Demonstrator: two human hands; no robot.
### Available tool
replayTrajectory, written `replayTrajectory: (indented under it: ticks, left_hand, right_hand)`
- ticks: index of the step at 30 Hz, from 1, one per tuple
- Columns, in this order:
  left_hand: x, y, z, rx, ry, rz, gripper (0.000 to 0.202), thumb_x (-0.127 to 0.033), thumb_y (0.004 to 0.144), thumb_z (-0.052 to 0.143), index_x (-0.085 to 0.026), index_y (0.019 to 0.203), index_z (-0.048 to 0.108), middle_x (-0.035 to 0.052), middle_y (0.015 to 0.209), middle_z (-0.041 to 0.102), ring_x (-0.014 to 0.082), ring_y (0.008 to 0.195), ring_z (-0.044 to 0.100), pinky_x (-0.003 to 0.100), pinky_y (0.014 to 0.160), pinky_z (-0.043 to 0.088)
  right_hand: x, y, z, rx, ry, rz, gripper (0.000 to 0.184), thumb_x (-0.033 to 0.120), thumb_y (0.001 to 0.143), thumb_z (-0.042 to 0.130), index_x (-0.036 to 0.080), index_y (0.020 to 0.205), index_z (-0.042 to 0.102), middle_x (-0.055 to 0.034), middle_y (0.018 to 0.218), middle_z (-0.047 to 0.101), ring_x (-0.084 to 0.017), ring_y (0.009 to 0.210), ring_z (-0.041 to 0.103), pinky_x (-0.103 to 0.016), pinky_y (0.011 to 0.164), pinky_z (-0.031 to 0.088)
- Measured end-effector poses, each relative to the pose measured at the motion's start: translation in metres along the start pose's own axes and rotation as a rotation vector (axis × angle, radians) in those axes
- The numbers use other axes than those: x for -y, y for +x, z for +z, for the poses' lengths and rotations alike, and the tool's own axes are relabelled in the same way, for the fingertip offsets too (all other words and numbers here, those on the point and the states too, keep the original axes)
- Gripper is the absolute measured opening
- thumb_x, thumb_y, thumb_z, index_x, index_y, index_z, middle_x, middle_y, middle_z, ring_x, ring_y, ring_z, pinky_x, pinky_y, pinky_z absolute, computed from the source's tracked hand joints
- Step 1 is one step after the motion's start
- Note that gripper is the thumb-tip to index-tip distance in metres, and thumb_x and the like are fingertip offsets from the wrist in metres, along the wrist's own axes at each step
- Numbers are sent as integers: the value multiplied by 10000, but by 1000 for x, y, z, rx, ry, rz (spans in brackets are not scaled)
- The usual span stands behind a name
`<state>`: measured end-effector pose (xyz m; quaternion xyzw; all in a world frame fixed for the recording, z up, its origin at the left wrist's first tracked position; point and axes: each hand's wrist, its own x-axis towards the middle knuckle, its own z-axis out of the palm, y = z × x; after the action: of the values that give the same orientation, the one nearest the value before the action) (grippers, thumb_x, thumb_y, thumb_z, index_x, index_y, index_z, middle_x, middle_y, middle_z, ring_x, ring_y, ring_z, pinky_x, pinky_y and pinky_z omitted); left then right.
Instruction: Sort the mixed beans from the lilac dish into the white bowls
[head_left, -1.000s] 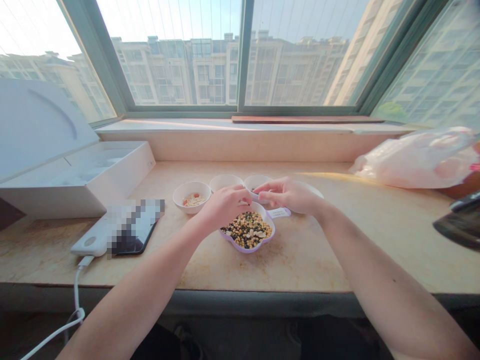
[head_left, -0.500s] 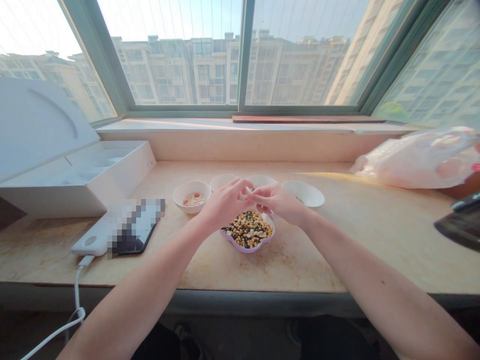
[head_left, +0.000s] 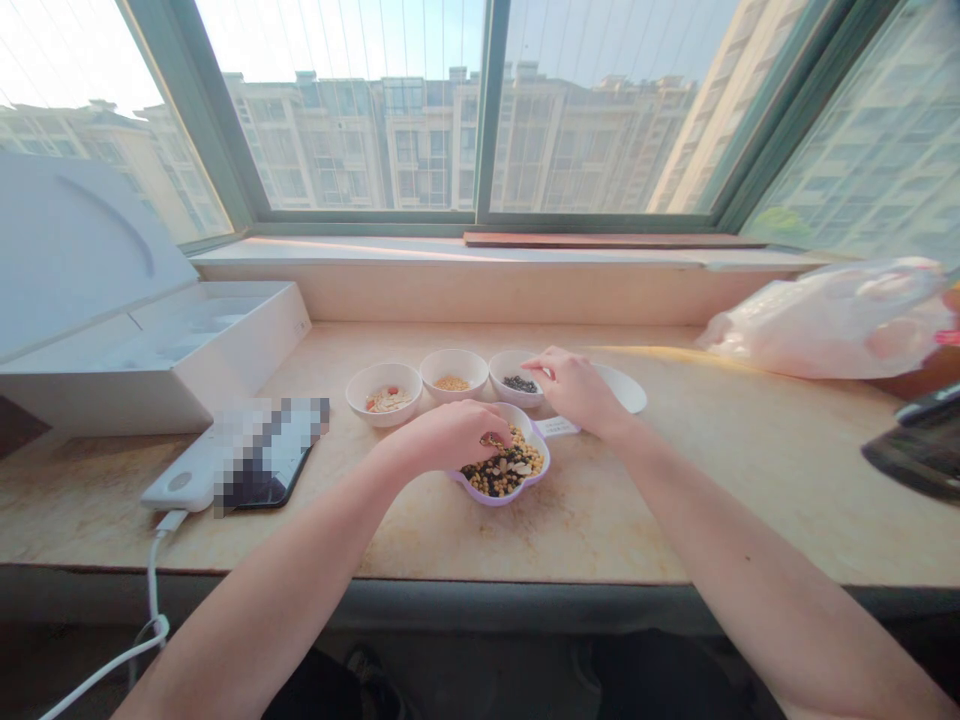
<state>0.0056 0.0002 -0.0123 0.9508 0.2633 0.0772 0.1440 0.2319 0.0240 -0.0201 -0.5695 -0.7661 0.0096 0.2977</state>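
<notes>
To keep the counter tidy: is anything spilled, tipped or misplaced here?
Nothing stands out. The purple bowl and the small white bowls sit upright, and I see nothing spilled on the counter.

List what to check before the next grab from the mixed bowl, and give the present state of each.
1. Left hand is at the purple bowl, fingertips in the mix: ok.
2. Something is pinched in the left hand: cannot tell, the fingers curl downward.
3. Right hand is at the rim of the dark-grain bowl: ok.
4. Right hand is empty: cannot tell.
5. Yellow-grain bowl and pale-slice bowl are upright and uncovered: ok.
6. White dish is fully in view: not ok, the right hand covers part of it.
</notes>
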Motion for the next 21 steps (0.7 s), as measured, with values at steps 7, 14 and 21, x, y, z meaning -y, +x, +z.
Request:
replayTrajectory:
  ticks: [7,14,21]
  left_hand:
    - [6,3,5,41,-32,-8,292,-83,877,535,-206,927,796,23,1052,775,173,944,693,270,866,505]
    - [2,2,3,10,-29,-21,250,-74,876,552,-195,835,767,16,950,774,159,846,685,270,782,493]
    - [1,-1,-4,-432,-26,-134,251,-89,907,578,-235,997,762,17,972,751,164,871,688,281,803,520]
  right_hand:
    - [-3,0,1,75,-56,10,257,183,987,570,202,1070,813,-89,1087,785,-248,987,708,-370,934,505]
    - [0,0,1,20,8,22,246,214,978,576,200,1030,816,-87,1050,784,-232,915,700,-370,897,514]
    - [18,-3,-7,74,484,128,259,350,917,650,175,1031,802,-78,889,778,-151,618,597,-300,593,505]
